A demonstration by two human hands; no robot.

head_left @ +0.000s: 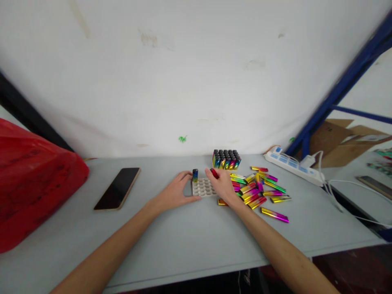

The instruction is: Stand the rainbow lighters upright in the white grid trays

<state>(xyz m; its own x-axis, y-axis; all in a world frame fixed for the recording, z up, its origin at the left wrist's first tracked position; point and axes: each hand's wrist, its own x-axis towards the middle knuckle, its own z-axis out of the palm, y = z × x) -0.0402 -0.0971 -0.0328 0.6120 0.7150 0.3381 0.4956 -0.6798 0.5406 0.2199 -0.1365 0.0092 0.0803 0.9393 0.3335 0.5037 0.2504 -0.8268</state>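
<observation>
A small white tray with round holes lies on the grey table. One colourful lighter stands upright in its far left corner. My left hand rests against the tray's left edge, thumb and fingers round its side. My right hand hovers over the tray's right side and pinches a red lighter. Right beside that hand lies a loose pile of rainbow-coloured lighters.
A full tray of upright lighters stands behind by the wall. A black phone lies at left, a red plastic bag further left. A white power strip with cables sits at right, near cardboard boxes.
</observation>
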